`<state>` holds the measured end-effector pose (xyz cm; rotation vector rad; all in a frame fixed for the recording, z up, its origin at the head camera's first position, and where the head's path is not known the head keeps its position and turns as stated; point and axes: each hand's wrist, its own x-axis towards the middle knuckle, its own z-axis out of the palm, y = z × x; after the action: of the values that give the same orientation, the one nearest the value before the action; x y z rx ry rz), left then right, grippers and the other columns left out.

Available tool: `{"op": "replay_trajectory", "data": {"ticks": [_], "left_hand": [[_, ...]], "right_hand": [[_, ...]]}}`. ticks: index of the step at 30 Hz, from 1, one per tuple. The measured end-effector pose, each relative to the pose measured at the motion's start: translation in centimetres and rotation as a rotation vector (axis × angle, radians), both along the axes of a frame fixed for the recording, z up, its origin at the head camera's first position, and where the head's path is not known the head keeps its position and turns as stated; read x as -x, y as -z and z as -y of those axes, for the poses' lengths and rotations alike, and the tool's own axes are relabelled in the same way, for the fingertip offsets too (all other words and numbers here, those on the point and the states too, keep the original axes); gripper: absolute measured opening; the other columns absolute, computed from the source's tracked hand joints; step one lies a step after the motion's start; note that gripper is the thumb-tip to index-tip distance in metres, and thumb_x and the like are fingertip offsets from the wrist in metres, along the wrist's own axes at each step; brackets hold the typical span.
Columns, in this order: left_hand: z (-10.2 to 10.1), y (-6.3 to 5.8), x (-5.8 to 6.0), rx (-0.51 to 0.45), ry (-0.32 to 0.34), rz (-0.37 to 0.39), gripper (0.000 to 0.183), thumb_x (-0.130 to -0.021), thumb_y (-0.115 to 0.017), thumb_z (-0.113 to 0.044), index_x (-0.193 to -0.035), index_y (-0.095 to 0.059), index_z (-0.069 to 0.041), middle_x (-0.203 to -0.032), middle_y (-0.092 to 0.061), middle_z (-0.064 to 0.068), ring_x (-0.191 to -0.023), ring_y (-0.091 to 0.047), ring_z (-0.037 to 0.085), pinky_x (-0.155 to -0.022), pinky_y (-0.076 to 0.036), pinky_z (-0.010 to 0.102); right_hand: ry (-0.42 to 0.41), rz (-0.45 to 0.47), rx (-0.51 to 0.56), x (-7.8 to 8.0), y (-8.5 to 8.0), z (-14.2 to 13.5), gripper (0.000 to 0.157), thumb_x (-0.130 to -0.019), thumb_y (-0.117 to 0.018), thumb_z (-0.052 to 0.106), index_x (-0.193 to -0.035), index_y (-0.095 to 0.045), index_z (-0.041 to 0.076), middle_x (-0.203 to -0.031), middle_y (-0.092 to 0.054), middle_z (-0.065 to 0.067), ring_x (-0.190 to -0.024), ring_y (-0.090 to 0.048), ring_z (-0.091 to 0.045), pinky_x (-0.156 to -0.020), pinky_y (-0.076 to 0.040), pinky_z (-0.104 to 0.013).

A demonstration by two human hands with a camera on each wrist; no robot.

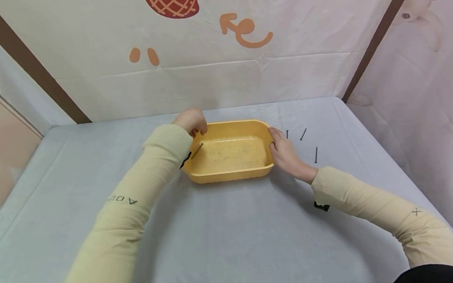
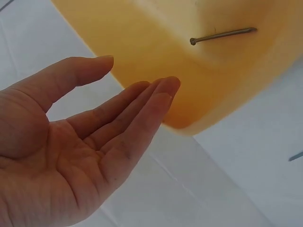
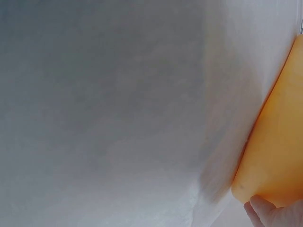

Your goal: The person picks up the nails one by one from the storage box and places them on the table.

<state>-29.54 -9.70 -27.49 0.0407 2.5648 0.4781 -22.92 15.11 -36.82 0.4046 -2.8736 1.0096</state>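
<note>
A yellow plastic tray (image 1: 229, 175) stands on the cloth-covered table. One nail (image 2: 222, 36) lies inside it, at the left end in the head view, leaning towards the side wall. My left hand (image 1: 192, 121) hovers at the tray's far left corner. In the left wrist view that hand (image 2: 90, 137) holds nothing, its thumb apart from its loosely bent fingers, which overlap the tray's edge. My right hand (image 1: 288, 154) rests against the tray's right end, fingers extended along the outer wall near the rim. Only its fingertips (image 3: 260, 205) show in the right wrist view, touching the tray.
To the right of the tray, three loose nails lie on the cloth: one upright in view (image 1: 316, 155), one slanted (image 1: 303, 134) and one close to my right fingers (image 1: 287, 134). A printed curtain (image 1: 214, 85) hangs behind the table's far edge.
</note>
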Motion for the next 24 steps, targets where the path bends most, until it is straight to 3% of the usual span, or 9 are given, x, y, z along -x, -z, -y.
{"op": "replay_trajectory", "data": {"ticks": [4,8,10,12,15,18,21,23,24], "left_hand": [[-0.7,0.5,0.5,0.074,0.036,0.014,0.003,-0.085,-0.051,-0.003,-0.082,-0.05,-0.003,-0.053,-0.027,0.0,-0.047,-0.033,0.011,-0.048,-0.03,0.022],[-1.3,1.9,1.6,0.167,0.085,0.01,0.016,-0.084,-0.05,-0.002,-0.069,-0.049,-0.007,-0.054,-0.03,0.001,-0.048,-0.029,0.012,-0.048,-0.028,0.023],[-1.2,4.1,3.8,0.215,0.107,0.011,0.013,-0.082,-0.05,-0.002,-0.07,-0.052,-0.007,-0.058,-0.034,0.003,-0.049,-0.03,0.013,-0.047,-0.03,0.024],[-1.0,6.4,6.1,0.241,0.13,0.045,0.01,-0.082,-0.051,-0.001,-0.075,-0.054,-0.007,-0.068,-0.042,0.007,-0.054,-0.031,0.016,-0.049,-0.029,0.026],[-0.6,10.2,9.5,0.271,0.15,0.031,0.013,-0.076,-0.051,0.003,-0.07,-0.053,-0.008,-0.088,-0.048,0.013,-0.06,-0.033,0.019,-0.046,-0.031,0.027],[-0.7,10.9,9.8,0.29,0.188,0.017,0.023,-0.075,-0.047,0.008,-0.062,-0.048,-0.011,-0.104,-0.046,0.016,-0.062,-0.028,0.019,-0.046,-0.026,0.027],[-0.4,12.6,11.2,0.319,0.256,-0.011,0.029,-0.069,-0.044,0.01,-0.053,-0.041,-0.014,-0.102,-0.047,0.016,-0.06,-0.026,0.019,-0.044,-0.022,0.028],[0.2,15.9,14.5,0.339,0.269,-0.034,0.027,-0.064,-0.047,0.008,-0.049,-0.044,-0.014,-0.098,-0.049,0.014,-0.062,-0.034,0.02,-0.041,-0.026,0.027],[0.6,18.1,16.7,0.355,0.287,-0.039,0.024,-0.062,-0.052,0.006,-0.05,-0.049,-0.014,-0.097,-0.051,0.012,-0.067,-0.038,0.021,-0.042,-0.031,0.026]], "right_hand": [[0.001,0.009,0.001,-0.1,-0.1,-0.1,0.047,-0.095,-0.03,0.004,-0.139,-0.023,-0.008,-0.144,-0.025,-0.022,-0.134,-0.022,-0.031,-0.109,-0.021,-0.042],[0.002,0.015,-0.006,0.0,-0.1,-0.1,0.047,-0.095,-0.03,0.004,-0.14,-0.023,-0.008,-0.145,-0.024,-0.022,-0.134,-0.022,-0.031,-0.109,-0.021,-0.042],[0.0,0.014,-0.01,0.1,-0.1,-0.2,0.046,-0.095,-0.03,0.004,-0.14,-0.023,-0.008,-0.145,-0.024,-0.022,-0.134,-0.022,-0.031,-0.109,-0.021,-0.042],[-0.004,0.01,-0.014,0.1,0.0,-0.2,0.046,-0.095,-0.03,0.004,-0.139,-0.023,-0.008,-0.144,-0.024,-0.023,-0.134,-0.022,-0.031,-0.109,-0.021,-0.042],[-0.004,0.006,-0.014,0.1,-0.1,-0.2,0.046,-0.095,-0.031,0.004,-0.139,-0.023,-0.008,-0.144,-0.025,-0.023,-0.134,-0.022,-0.03,-0.109,-0.021,-0.042],[-0.001,0.008,-0.016,0.0,-0.2,-0.1,0.046,-0.095,-0.031,0.005,-0.139,-0.024,-0.008,-0.144,-0.025,-0.023,-0.134,-0.022,-0.03,-0.109,-0.022,-0.042],[0.003,0.011,-0.023,0.1,-0.2,-0.1,0.046,-0.095,-0.03,0.005,-0.139,-0.024,-0.008,-0.144,-0.025,-0.022,-0.134,-0.022,-0.03,-0.109,-0.022,-0.041],[0.004,0.013,-0.023,0.1,-0.2,-0.1,0.047,-0.095,-0.03,0.005,-0.139,-0.023,-0.007,-0.144,-0.025,-0.022,-0.134,-0.022,-0.03,-0.109,-0.022,-0.041],[0.005,0.013,-0.021,0.1,-0.2,-0.1,0.047,-0.095,-0.031,0.005,-0.14,-0.024,-0.007,-0.144,-0.025,-0.022,-0.134,-0.022,-0.029,-0.109,-0.022,-0.041]]}}
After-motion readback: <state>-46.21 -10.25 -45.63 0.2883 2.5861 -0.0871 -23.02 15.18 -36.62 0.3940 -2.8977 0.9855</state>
